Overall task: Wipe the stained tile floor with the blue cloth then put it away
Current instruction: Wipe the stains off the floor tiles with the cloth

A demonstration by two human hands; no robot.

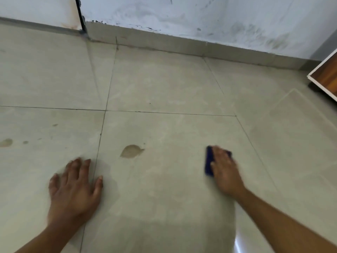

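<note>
Kneeling low over the pale grey glazed tile floor, the person has both bare hands down on it. The right hand lies flat on top of a small folded dark blue cloth, palm pressing it to the tile; the fingers are stretched forward over the fabric, not curled round it, so the cloth is pinned under the hand and not gripped. A strip of blue shows along the thumb side and a corner peeks out past the fingertips. That hand and the cloth are smeared with motion blur.

The left hand is spread wide open, fingers splayed, palm planted on the floor with nothing in it. It straddles a dark grout line between two tiles.

Between the two hands, nearer the left one and a little farther from the person, sits a tan, leaf-shaped dried stain; the cloth is well apart from it, off to its right on the same tile. Smaller brownish spots mark the next tile over at the far left edge.

Beyond the tiles runs a grey skirting strip under a scuffed, smudged white wall. At the far right edge, the corner of a wood-grain panel with white edging stands just off the floor.
</note>
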